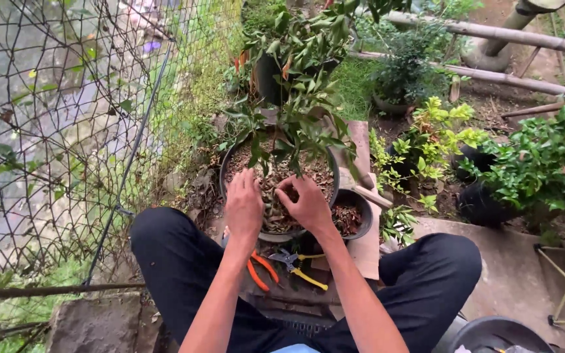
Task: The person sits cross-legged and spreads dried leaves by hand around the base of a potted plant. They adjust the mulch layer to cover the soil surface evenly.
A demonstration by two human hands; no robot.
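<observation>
At the centre of the frame a wide dark pot (281,189) sits on the ground between the person's spread knees, close enough that both arms reach it without leaning. The left hand (244,208) lies palm-down on the soil with fingers curled into the dry mulch, and the right hand (307,204) pinches at the mulch beside the plant (299,108) stem; neither grip closes on a tool, only on loose soil and leaf litter. Just right of the big pot sits a smaller pot (353,214) of brown chips. Orange pliers (260,269) and yellow-handled shears (299,265) lie below the pot (within reach, set aside). A wire fence (67,131) fills the left.
</observation>
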